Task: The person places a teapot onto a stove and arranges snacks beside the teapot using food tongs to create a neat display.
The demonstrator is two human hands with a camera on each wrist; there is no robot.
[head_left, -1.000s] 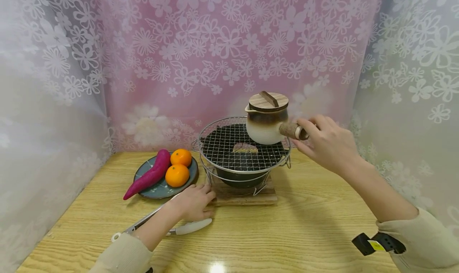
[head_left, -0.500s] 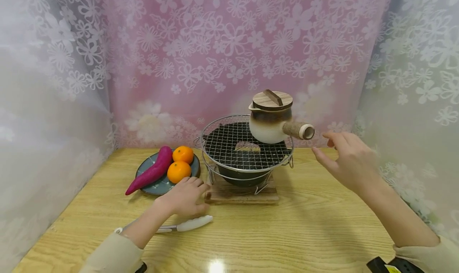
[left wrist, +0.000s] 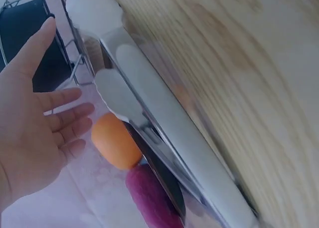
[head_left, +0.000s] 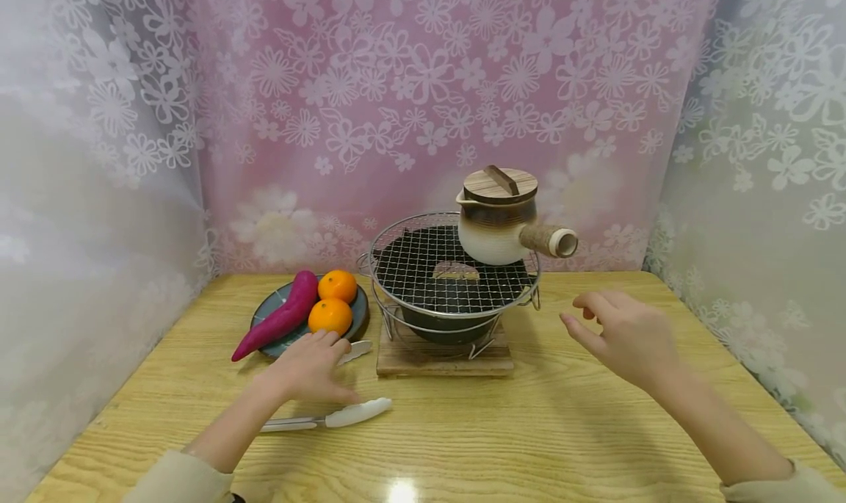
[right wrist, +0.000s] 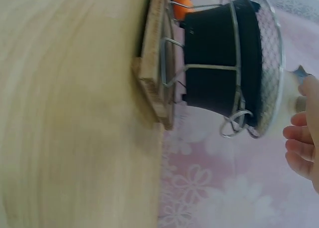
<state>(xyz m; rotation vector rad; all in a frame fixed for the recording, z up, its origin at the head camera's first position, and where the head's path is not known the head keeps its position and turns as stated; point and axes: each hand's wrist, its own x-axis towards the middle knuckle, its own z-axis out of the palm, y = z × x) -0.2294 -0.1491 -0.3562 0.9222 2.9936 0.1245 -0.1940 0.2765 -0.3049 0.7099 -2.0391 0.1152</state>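
While the left hand [head_left: 311, 367] hovers low over the table [head_left: 529, 429] with its fingers extended and relaxed, its grip is wide and holds nothing. Directly beneath and beside its fingertips lie the metal tongs [head_left: 330, 417], with their white tips pointing toward the stove. Just beyond this hand sits the grey plate [head_left: 358, 313], carrying two oranges [head_left: 330, 316] and a purple sweet potato [head_left: 277, 319].

The right hand [head_left: 628, 334] floats above the table, right of the stove, with fingers loosely spread and a wide, empty grip. It is well apart from the clay pot [head_left: 497, 220], which stands upright on the wire grill [head_left: 429, 275] with a wooden lid [head_left: 499, 185] and its side handle pointing right. The grill tops a black stove [right wrist: 214, 68] resting on a wooden board [head_left: 443, 360].
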